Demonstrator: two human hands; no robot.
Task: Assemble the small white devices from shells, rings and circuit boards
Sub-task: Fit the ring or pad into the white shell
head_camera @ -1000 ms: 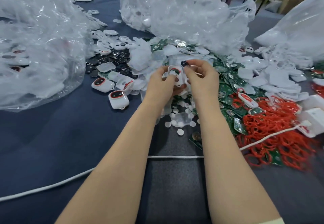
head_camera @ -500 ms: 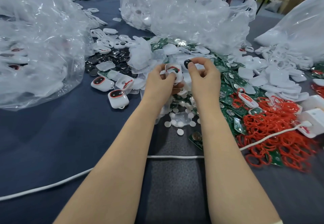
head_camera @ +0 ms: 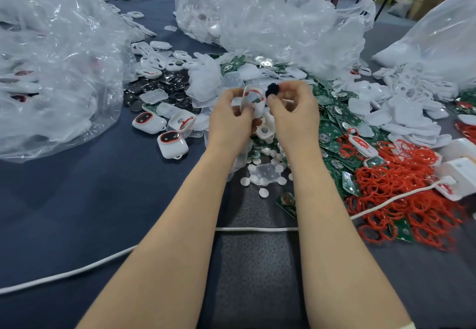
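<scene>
Head view, hands over the work area. The left hand (head_camera: 230, 115) holds a white shell (head_camera: 253, 100) upright above the bench (head_camera: 77, 200), its fingers (head_camera: 240, 112) curled round the shell's lower edge; the open face of the shell is turned toward the camera and shows a red ring (head_camera: 258, 93) and a green board (head_camera: 255, 100) seated inside. The right hand (head_camera: 296, 112) pinches a small dark round part (head_camera: 271, 89) between thumb and forefinger, just beside the shell's upper right corner; whether the part touches the shell cannot be told.

Left of the hands, two finished devices (head_camera: 172, 143) lie on the bench, each white with a red-rimmed dark window; behind them is a spread of dark discs (head_camera: 159, 84). Right of the hands lies a heap of circuit boards (head_camera: 334, 127); beyond it, a heap of loose shells (head_camera: 412, 107); nearer the camera, a tangle of loose rings (head_camera: 401, 194). Small white discs (head_camera: 262, 174) lie scattered between the forearms; a white cord (head_camera: 257, 229) runs across the bench beneath both arms. Clear plastic bags (head_camera: 56, 58) of parts stand at the left, at the rear and at the right edge.
</scene>
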